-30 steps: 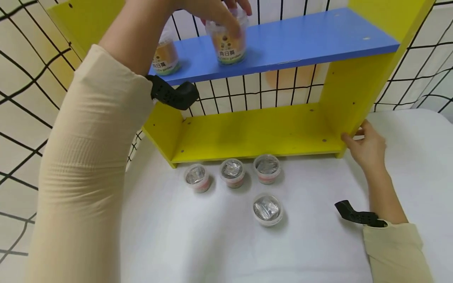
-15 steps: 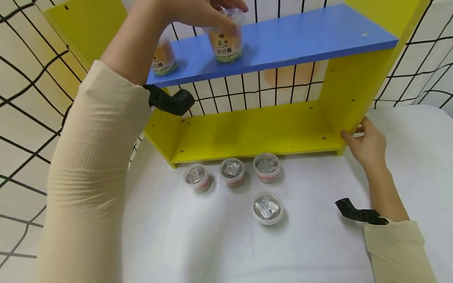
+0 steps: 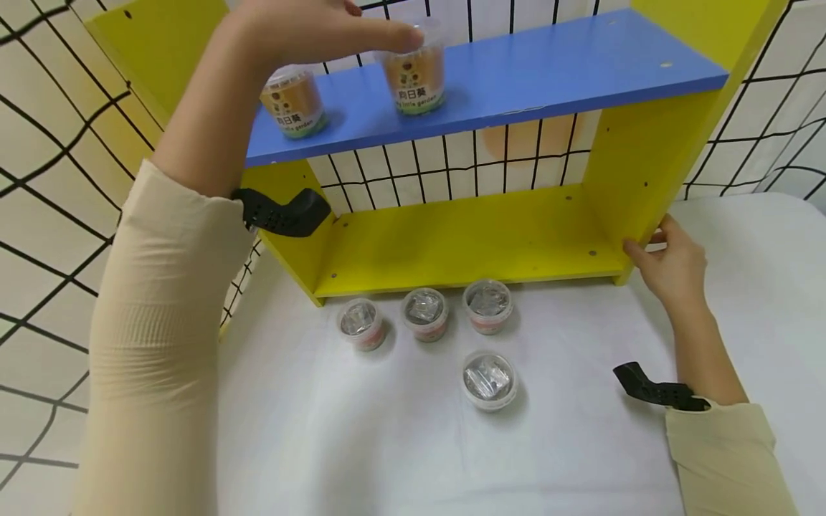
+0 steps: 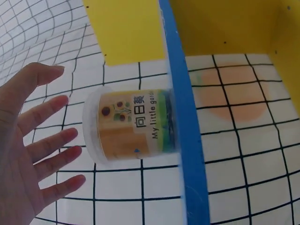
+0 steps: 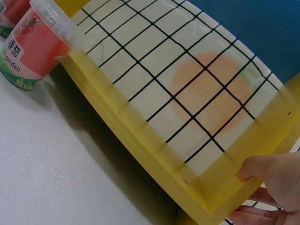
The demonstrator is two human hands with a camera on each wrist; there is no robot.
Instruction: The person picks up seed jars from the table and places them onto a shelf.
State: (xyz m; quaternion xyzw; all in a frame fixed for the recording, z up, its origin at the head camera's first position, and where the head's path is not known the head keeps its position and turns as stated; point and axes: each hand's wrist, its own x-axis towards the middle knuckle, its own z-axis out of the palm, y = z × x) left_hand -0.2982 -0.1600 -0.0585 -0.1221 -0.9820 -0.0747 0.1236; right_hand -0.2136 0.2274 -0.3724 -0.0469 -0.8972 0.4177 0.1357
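Note:
My left hand is at the blue shelf board, beside a clear-lidded plastic cup with an orange sunflower label. In the left wrist view its fingers are spread and apart from the cup, which stands upright on the board. A second cup of the same kind stands to the left, partly behind my forearm. My right hand grips the edge of the shelf unit's yellow side panel, low down. The right wrist view shows the thumb inside the panel and the fingers outside.
Several small cups with silvery packets under clear lids, such as the nearest one, stand on the white-covered table. In the right wrist view one cup has a red tomato label. Black wire grid runs behind the shelf.
My left hand has let go of the sunflower cup and drawn back to the left. The cup stays on the blue board. My right hand keeps its grip on the panel.

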